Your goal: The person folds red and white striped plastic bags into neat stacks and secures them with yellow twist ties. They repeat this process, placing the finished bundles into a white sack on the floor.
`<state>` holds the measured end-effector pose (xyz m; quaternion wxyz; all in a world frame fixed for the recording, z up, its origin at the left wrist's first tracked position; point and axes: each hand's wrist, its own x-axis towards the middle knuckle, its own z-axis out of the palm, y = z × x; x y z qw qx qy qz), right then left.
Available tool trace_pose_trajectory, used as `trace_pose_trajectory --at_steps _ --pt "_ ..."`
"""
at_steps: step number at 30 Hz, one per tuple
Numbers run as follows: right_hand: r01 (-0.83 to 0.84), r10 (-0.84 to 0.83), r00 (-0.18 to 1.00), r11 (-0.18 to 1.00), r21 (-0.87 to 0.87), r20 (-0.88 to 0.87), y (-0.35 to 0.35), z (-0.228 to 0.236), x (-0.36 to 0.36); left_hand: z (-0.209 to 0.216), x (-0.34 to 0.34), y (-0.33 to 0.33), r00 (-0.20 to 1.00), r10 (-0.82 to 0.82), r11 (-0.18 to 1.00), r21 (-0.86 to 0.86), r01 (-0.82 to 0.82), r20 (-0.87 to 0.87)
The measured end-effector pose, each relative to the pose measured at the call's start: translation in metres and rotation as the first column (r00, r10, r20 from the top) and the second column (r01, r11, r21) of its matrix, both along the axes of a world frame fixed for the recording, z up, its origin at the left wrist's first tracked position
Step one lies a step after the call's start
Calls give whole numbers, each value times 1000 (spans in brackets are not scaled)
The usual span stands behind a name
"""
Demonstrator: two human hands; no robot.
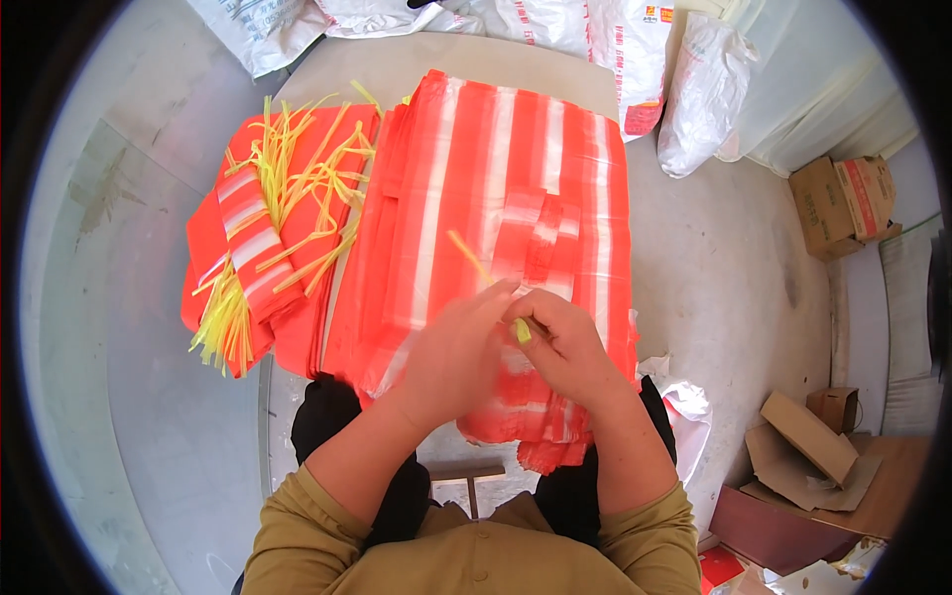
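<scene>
In front of me lies a thick stack of red-and-white striped plastic bags [431, 188]. My right hand [565, 347] is closed over the near part of the stack, and a short end of yellow strip [522, 331] shows at its thumb and fingers. My left hand [451, 357] is close against it, smeared by motion, so what its fingers hold is unclear. A thin yellow strip [468, 254] sticks up just beyond my fingertips. Under my hands, a gathered red-and-white bundle [526, 412] hangs over the near edge of the stack.
Loose yellow strips [297, 169] and a rolled striped bundle [253, 238] lie on red plastic at the left. White printed sacks [540, 25] stand along the far side. Cardboard boxes [841, 203] are at the right, with an opened carton [813, 451] nearer.
</scene>
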<state>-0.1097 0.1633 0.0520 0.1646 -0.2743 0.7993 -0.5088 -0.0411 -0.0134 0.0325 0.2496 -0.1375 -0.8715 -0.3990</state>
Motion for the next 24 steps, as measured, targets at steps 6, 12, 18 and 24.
trace_pose_trajectory --at_steps 6,12,18,24 --pt "-16 16 999 1000 -2 -51 -5 18 7 0 -5 -7 997 80 997 12 -80 3" --pt "-24 20 854 1000 0 -520 4 -5 -1 2 -6 -10 976 112 981 139 -139 186" --pt "32 -25 832 999 2 -554 -3 -8 -1 1 -7 -11 970 90 983 138 -123 225" --pt "193 -100 783 977 87 -614 0 -15 -2 1 -8 -6 997 -6 995 102 -1 73"
